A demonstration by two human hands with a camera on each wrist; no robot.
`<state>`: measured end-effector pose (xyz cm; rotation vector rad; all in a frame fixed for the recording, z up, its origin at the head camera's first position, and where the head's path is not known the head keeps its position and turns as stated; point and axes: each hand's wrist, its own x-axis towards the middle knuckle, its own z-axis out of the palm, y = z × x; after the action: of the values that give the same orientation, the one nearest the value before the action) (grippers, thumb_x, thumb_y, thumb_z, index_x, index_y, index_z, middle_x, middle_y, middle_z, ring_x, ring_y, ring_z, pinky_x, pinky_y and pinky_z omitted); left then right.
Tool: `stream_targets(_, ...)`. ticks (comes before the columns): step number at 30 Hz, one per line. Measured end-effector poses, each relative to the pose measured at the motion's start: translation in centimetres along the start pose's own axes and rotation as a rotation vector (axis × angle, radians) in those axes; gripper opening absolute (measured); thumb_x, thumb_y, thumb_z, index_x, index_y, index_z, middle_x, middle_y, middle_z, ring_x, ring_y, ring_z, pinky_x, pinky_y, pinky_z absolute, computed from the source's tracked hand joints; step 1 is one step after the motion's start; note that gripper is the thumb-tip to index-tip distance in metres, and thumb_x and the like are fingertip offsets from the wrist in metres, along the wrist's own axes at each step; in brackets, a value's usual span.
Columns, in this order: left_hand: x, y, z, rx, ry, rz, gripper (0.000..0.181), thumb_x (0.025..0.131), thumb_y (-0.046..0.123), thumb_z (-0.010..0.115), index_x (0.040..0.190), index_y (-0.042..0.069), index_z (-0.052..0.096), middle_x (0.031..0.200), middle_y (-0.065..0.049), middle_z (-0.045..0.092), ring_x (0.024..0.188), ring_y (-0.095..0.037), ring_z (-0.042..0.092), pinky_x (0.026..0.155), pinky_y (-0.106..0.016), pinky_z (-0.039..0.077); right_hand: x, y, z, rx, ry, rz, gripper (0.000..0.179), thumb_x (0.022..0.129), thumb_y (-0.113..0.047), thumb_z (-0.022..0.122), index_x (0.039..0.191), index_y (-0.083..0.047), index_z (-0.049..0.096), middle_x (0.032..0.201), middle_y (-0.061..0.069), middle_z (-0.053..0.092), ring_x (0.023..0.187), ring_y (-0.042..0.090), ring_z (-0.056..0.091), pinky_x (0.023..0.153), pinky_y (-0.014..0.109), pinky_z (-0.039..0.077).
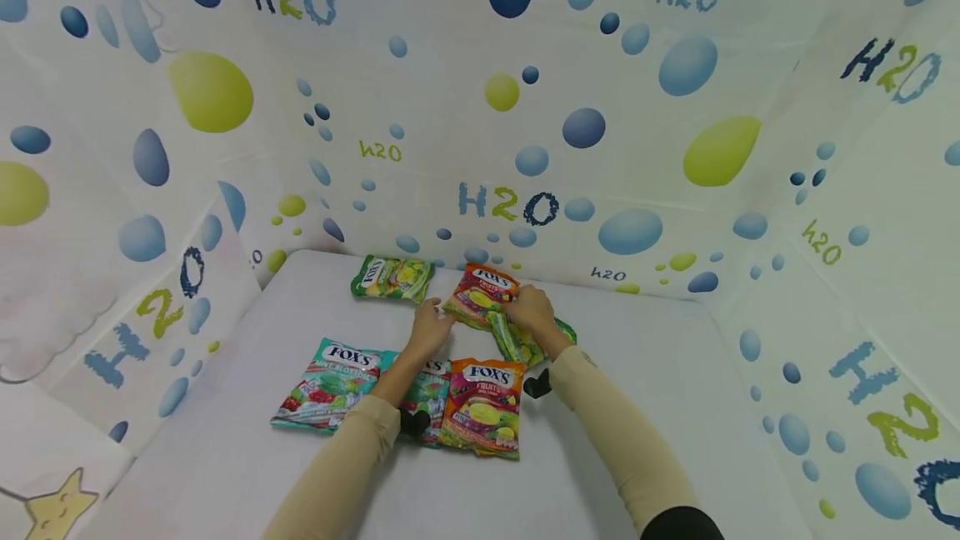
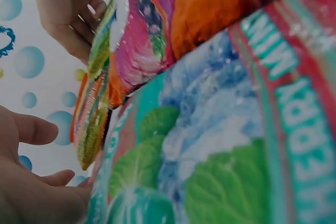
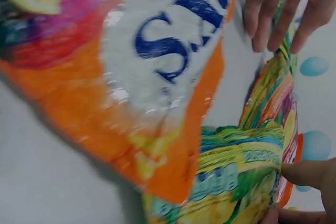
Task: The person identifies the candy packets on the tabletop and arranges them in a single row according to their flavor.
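My right hand (image 1: 534, 311) reaches over the right side of the far orange fruit candy bag (image 1: 476, 294), its curled fingers and thumb holding that edge. Below this hand a green candy bag (image 1: 517, 342) overlaps the orange bag's lower right corner; my wrist covers its middle. My left hand (image 1: 430, 332) is at the orange bag's lower left corner, fingers loosely spread. In the left wrist view the left thumb (image 2: 39, 129) and fingers stand apart, with nothing between them. In the right wrist view the right thumb (image 3: 307, 174) is right at the green bag's edge.
Nearer me lie a mint candy bag (image 1: 333, 390), a second mint bag (image 1: 427, 398) partly under my left arm, and another orange fruit bag (image 1: 482, 411). At the back left lies another green bag (image 1: 392, 278). A patterned curtain (image 1: 450, 107) surrounds the white table (image 1: 637, 440).
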<state>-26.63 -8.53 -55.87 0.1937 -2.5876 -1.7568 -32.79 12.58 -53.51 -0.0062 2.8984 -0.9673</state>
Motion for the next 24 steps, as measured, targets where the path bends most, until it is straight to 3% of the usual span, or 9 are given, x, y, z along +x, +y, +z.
stream_targets(7, 1.7, -0.6, 0.6, 0.045, -0.004, 0.032, 0.062, 0.099, 0.014, 0.051, 0.15, -0.018, 0.037, 0.149, -0.039, 0.044, 0.139, -0.049, 0.044, 0.115, -0.056, 0.039, 0.8, 0.2, 0.5, 0.026, -0.001, 0.069, 0.035, 0.09, -0.033, 0.075, 0.103, -0.001, 0.074, 0.094, 0.011, 0.072, 0.077, 0.025, 0.065, 0.076, 0.039, 0.055)
stream_targets(16, 2.4, -1.0, 1.1, 0.101, -0.036, 0.057, 0.061, 0.102, 0.018, 0.053, 0.149, -0.017, 0.04, 0.151, -0.038, 0.044, 0.142, -0.05, 0.043, 0.117, -0.057, 0.038, 1.2, 0.2, 0.9, -0.03, 0.02, 0.065, 0.042, 0.091, -0.034, 0.073, 0.114, 0.001, 0.071, 0.103, 0.014, 0.073, 0.079, 0.026, 0.065, 0.073, 0.04, 0.055)
stream_targets(20, 2.6, -0.9, 1.2, 0.099, -0.021, 0.05, 0.062, 0.101, 0.019, 0.056, 0.149, -0.016, 0.04, 0.151, -0.038, 0.044, 0.142, -0.05, 0.041, 0.118, -0.057, 0.036, 1.4, 0.0, 0.9, 0.013, 0.024, 0.075, 0.036, 0.092, -0.032, 0.073, 0.107, 0.001, 0.071, 0.097, 0.013, 0.073, 0.072, 0.023, 0.062, 0.064, 0.034, 0.052)
stream_targets(24, 2.8, -1.1, 1.3, 0.104, -0.015, 0.053, 0.062, 0.099, 0.018, 0.057, 0.148, -0.018, 0.041, 0.149, -0.038, 0.046, 0.141, -0.05, 0.044, 0.117, -0.056, 0.038, 1.7, 0.0, 1.1, 0.1, 0.017, 0.121, 0.027, 0.093, -0.028, 0.077, 0.083, -0.005, 0.067, 0.083, 0.009, 0.072, 0.058, 0.017, 0.062, 0.052, 0.027, 0.047)
